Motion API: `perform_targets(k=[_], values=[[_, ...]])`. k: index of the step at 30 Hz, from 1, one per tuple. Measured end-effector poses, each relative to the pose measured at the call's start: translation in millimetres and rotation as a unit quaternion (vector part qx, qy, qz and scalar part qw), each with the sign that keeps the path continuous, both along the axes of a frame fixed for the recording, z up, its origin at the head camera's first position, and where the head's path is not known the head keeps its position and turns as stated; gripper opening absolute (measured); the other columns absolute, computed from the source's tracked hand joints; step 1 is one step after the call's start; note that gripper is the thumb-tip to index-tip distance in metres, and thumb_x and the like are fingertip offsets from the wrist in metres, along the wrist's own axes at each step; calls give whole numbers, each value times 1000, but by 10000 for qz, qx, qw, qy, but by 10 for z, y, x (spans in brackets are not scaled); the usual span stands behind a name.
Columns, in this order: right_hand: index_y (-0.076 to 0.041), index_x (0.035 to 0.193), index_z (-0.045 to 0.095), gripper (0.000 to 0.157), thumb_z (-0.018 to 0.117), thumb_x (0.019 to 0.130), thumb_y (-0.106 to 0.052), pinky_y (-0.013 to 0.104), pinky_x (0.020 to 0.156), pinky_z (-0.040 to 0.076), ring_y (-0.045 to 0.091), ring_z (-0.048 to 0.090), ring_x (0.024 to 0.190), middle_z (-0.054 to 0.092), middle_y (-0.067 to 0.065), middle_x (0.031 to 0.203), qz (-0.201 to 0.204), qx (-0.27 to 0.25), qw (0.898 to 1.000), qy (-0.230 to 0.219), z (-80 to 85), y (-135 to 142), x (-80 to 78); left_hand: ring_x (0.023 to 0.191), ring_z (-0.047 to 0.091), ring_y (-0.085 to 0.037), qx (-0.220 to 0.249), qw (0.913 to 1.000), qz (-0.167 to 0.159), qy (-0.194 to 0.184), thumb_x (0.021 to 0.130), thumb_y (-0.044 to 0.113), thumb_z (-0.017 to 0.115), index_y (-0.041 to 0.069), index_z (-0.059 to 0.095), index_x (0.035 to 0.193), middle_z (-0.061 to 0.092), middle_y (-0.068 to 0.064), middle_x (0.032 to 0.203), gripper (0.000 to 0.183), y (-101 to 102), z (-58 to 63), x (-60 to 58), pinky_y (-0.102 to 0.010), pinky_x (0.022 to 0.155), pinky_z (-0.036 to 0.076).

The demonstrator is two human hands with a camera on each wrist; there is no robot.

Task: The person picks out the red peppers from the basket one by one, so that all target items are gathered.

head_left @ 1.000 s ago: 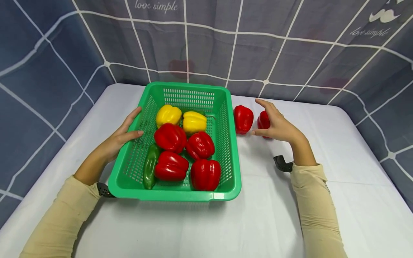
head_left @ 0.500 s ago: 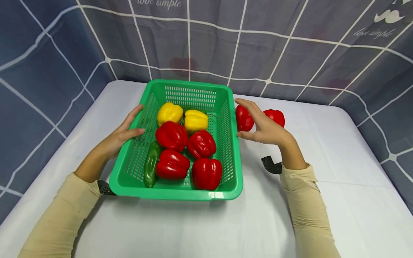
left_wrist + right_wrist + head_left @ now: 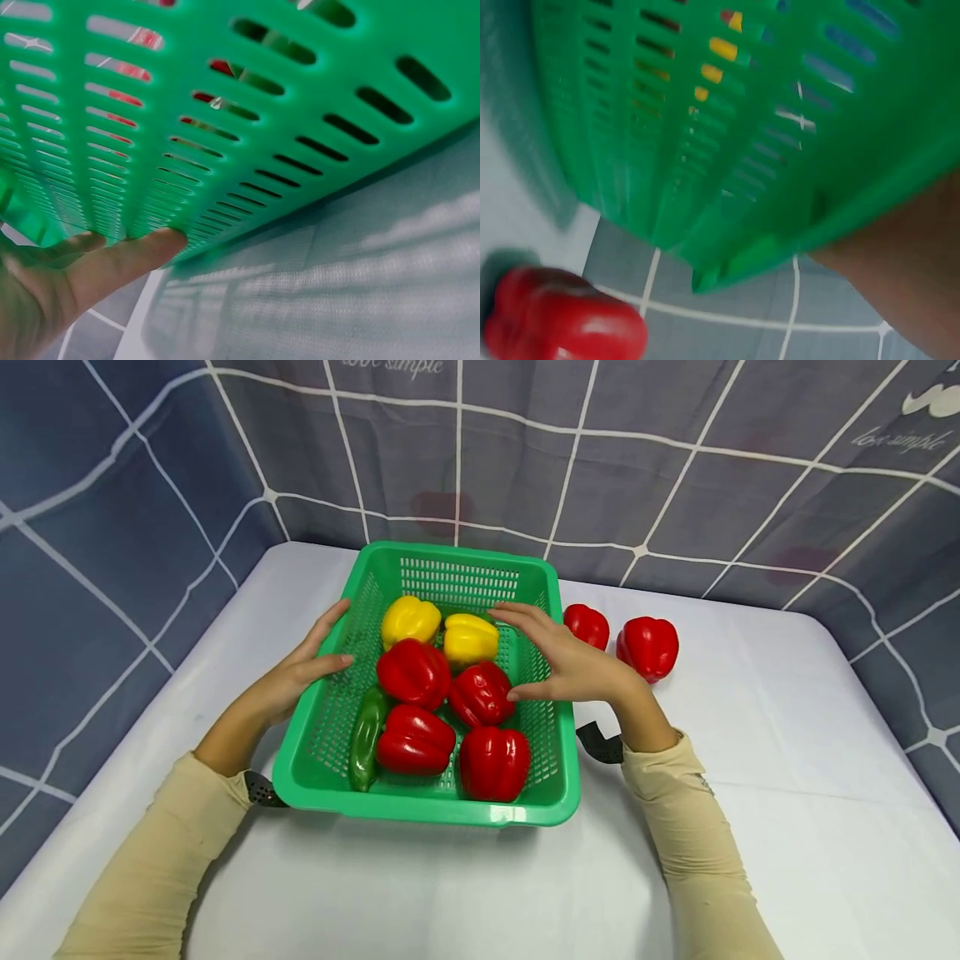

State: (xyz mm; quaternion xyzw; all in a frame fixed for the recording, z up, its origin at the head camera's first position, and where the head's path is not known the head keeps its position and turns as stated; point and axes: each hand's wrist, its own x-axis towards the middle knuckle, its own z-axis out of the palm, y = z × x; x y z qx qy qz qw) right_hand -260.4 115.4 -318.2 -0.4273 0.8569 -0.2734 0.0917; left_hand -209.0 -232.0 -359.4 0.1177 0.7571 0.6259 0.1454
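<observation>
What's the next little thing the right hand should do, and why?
Probably lower the right hand a little and close it around the red pepper nearest its thumb: it hangs over the green basket, spread open and holding nothing, while the left hand touches the basket's left side.

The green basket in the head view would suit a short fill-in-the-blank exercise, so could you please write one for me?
1. The green plastic basket holds ____ red bell peppers.
2. Behind them, farther back in the basket, lie two bell peppers coloured ____.
3. On the white table outside the basket lie ____ more red bell peppers.
4. The hand above the basket's inside is the ____ one.

Missing words: four; yellow; two; right.
</observation>
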Motion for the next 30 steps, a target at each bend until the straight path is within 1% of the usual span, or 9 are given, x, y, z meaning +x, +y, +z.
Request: perform_targets(k=[2,5,9,14,16,18,21,26,30], values=[[-18,143,24,89,76,71,-25,50,103,35,20,18,136,20,1,148,81,133,9998,-89,-8,-36,5,131,18,-26,65,9999,-50,-87,95,16,41,38,-3,145,-12,1,153,71,14,3,-3,-30,96,41],[-19,143,25,89,76,71,-27,50,105,32,21,20,136,21,1,147,109,439,9989,-128,-19,-75,15,128,25,-28,155,9998,-105,-112,95,16,41,37,-3,145,-11,0,153,70,30,1,-19,-20,83,48],[-20,142,28,88,78,69,-31,51,104,30,22,24,134,26,2,145,31,868,9962,-30,-27,-114,26,134,11,-27,62,9999,-123,-59,95,17,42,38,-3,145,-13,3,153,71,40,5,-40,-23,91,43],[-20,141,30,90,79,67,-34,51,101,32,22,28,132,31,3,144,-23,1490,9881,388,-35,-154,53,134,13,-28,37,9999,-70,-88,94,18,42,39,-1,145,-10,5,153,70,46,8,-52,-38,99,39],[-21,141,31,91,79,66,-36,49,99,33,22,30,131,32,3,143,-31,1678,9841,588,-43,-168,66,136,9,-28,43,10000,-46,-54,94,17,43,38,-1,145,-11,5,153,71,50,6,-57,-50,106,28],[-20,141,32,91,79,65,-37,47,98,34,22,31,130,34,4,142,-22,1776,9814,731,-53,-182,74,138,-5,-23,-2,10000,-25,32,93,16,44,36,-1,146,-13,7,152,72,49,6,-61,-58,108,14],[-20,141,32,91,79,65,-38,45,97,34,21,33,128,36,3,141,17,1906,9776,894,-71,-202,78,138,-12,-21,9,10000,0,88,92,15,44,34,0,146,-14,7,152,73,43,3,-65,-62,107,4],[-23,141,34,89,79,65,-39,46,98,33,22,36,127,39,1,139,124,2209,9693,1073,-88,-231,81,138,-15,-20,-8,9999,5,132,92,15,44,33,-1,147,-14,7,152,73,26,-4,-64,-63,107,1],[-26,141,35,87,78,67,-38,47,97,32,23,36,127,41,1,140,227,2368,9654,1066,-91,-262,78,138,-8,-22,14,10000,16,55,93,15,43,34,-1,146,-13,7,152,72,7,-14,-53,-61,108,9]])
